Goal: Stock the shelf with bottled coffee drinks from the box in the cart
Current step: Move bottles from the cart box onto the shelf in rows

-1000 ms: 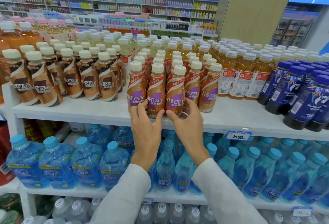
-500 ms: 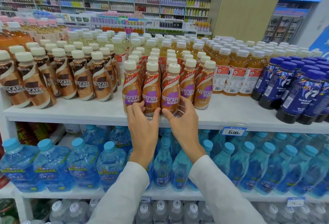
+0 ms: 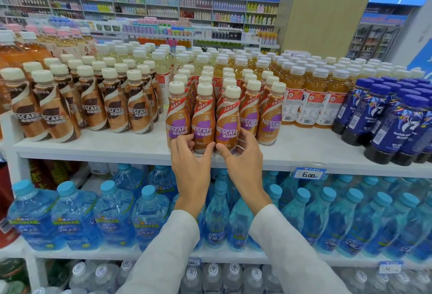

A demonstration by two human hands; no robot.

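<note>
- Coffee bottles stand upright in the front row of the shelf, near its edge.
- Left hand curls round one bottle's base; right hand curls round its neighbour's.
- They look like stiff plastic, weighty with liquid, with glossy and probably slippery sleeves; the narrower upper body likely gives a surer hold.

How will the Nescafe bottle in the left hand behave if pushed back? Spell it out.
Probably tippy: the Nescafe bottle is tall and narrow, though the left hand grips it low. Likely stiff and fairly heavy, since it looks full. Its glossy sleeve may slide easily on the smooth white shelf.
</note>
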